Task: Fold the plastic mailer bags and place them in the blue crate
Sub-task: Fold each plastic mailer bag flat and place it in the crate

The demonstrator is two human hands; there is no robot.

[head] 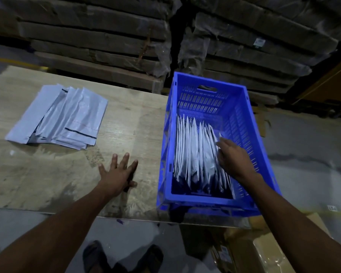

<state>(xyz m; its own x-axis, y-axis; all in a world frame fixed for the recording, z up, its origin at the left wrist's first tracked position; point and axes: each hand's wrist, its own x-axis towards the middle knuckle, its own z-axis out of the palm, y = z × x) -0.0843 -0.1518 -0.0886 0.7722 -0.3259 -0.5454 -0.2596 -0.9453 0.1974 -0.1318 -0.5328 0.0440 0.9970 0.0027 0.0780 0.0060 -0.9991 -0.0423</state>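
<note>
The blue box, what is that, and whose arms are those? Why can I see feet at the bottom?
The picture comes from a camera worn on a person's head, looking down, so you see that person's own arms and feet. The blue crate stands on a wooden table. Inside it, folded plastic mailer bags stand on edge in a row. The right hand reaches into the crate and touches the bags at the end of the row. The left hand lies flat on the table, fingers spread, holding nothing. Farther left lies a pile of unfolded bags, waiting their turn. Behind the table are stacked cardboard boxes.
</note>
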